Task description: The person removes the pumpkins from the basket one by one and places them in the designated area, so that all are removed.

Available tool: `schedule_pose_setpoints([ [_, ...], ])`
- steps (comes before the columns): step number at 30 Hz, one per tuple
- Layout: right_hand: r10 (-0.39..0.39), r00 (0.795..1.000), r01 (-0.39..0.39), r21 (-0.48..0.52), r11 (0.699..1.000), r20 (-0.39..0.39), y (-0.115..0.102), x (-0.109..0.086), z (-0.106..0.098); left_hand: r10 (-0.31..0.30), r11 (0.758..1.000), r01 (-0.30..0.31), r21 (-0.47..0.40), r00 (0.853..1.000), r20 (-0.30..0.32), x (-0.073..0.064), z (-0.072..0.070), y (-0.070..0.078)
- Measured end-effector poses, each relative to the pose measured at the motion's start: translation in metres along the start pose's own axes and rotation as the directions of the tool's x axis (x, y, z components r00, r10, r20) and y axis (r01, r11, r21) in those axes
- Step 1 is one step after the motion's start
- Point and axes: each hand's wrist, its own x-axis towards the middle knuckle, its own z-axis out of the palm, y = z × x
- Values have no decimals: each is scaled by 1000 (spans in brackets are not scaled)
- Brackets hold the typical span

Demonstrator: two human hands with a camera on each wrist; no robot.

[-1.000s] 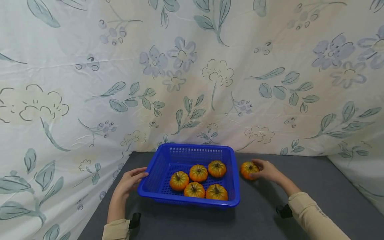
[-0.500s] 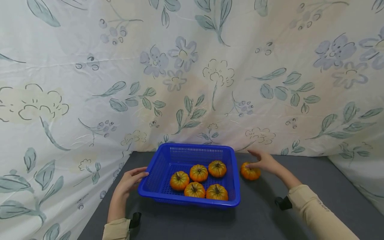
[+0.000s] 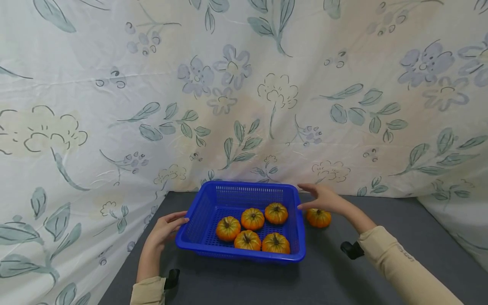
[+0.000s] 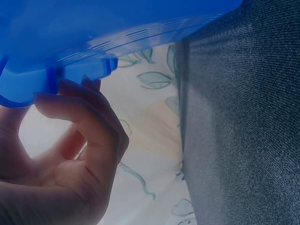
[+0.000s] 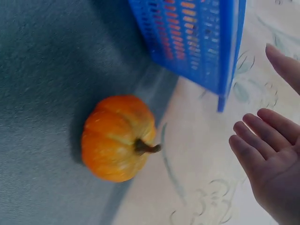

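Observation:
A blue plastic basket (image 3: 244, 254) stands on the dark table, holding several small orange pumpkins (image 3: 253, 219). At its left side, my left hand (image 3: 164, 232) grips the rim; the left wrist view shows curled fingers (image 4: 89, 112) hooked under the blue edge with the thumb on the other side. Beyond the basket's right rim, my right hand (image 3: 325, 199) is held in the air, fingers and thumb spread with nothing between them. One more pumpkin (image 3: 318, 219) sits on the table under that hand, apart from it. Its brown stem (image 5: 146, 147) shows in the right wrist view.
The dark grey table (image 3: 228, 284) runs back to a floral curtain (image 3: 244, 93), which hangs behind and along both sides. Black straps (image 3: 351, 250) are at the sleeve cuffs.
My right hand lets go of the pumpkin outside the basket, then rises and shifts left towards the basket's right rim. That pumpkin stays on the table. My left hand keeps its place.

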Motion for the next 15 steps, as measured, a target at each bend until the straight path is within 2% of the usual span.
schedule_pose_setpoints([
  [8, -53, 994, 52, 15, 999, 94, -29, 1, 4, -5, 1000, 5, 14, 1000, -6, 0, 1, 0],
  [15, -82, 974, 71, 60, 996, 212, -46, 3, 11, 1, 1000, -1, 17, 1000, -7, 0, 1, -1],
])
